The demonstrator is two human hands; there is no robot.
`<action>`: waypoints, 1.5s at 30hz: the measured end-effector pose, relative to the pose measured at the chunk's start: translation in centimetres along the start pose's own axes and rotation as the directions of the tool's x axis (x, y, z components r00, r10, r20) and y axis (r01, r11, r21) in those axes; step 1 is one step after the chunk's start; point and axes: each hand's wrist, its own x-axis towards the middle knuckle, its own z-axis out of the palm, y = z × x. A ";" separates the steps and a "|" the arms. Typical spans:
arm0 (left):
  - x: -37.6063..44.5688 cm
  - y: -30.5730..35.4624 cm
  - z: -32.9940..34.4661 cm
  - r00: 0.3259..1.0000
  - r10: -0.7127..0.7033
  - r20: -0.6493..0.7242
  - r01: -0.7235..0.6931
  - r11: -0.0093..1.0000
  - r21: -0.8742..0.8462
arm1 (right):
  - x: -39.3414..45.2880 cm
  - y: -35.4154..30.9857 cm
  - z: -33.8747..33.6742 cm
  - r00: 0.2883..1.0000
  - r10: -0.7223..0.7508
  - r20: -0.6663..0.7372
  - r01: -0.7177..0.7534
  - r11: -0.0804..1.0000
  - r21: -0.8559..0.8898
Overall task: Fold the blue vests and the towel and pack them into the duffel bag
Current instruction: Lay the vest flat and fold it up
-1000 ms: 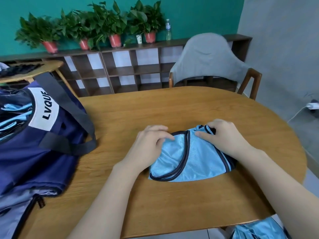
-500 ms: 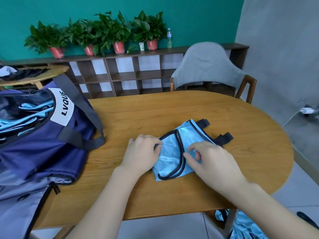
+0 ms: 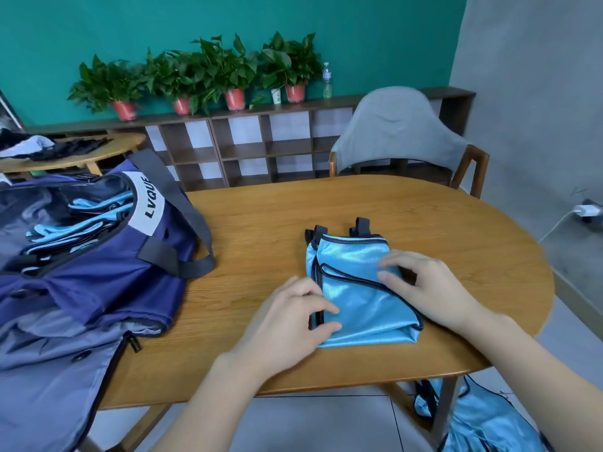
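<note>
A light blue vest with black trim point(image 3: 355, 282) lies folded into a compact rectangle on the wooden table point(image 3: 424, 216). My left hand point(image 3: 290, 318) pinches its near left edge between thumb and fingers. At the vest's right side my right hand point(image 3: 421, 285) has curled fingers on the fabric. The open navy duffel bag point(image 3: 98, 272) sits on the table's left end, and several folded blue vests point(image 3: 65, 230) lie inside it. More blue vest fabric point(image 3: 483, 419) hangs below the table's near right edge.
A grey-backed wooden chair point(image 3: 398, 132) stands behind the table. Along the teal wall runs a low shelf point(image 3: 248, 148) topped with potted plants. A small round table point(image 3: 71, 154) with dark clothes is at the far left. On the floor at right lies a charger with its cable point(image 3: 584, 210).
The vest has been folded once more into a squarer packet with its black straps pointing away. Both hands shifted from its top onto its left and right sides. The view moved back.
</note>
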 end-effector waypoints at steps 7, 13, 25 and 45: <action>-0.5 1.1 1.1 0.993 0.116 0.000 -0.115 0.985 0.125 | -4.1 -1.4 -0.1 0.970 -0.200 0.137 0.205 0.979 -0.018; -0.9 1.1 2.1 0.955 0.253 -0.157 -0.215 0.950 0.228 | -4.9 -1.8 1.1 0.964 -0.257 -0.067 0.256 0.966 -0.025; -5.0 1.2 1.5 0.975 0.198 -0.099 -0.202 0.979 -0.027 | -8.6 -2.4 0.8 0.941 -0.316 0.119 0.316 0.949 0.023; -4.5 3.2 0.4 0.902 -0.124 -0.413 -0.021 0.944 -0.329 | -6.9 -5.2 -0.7 0.978 -0.120 -0.169 0.163 0.949 0.271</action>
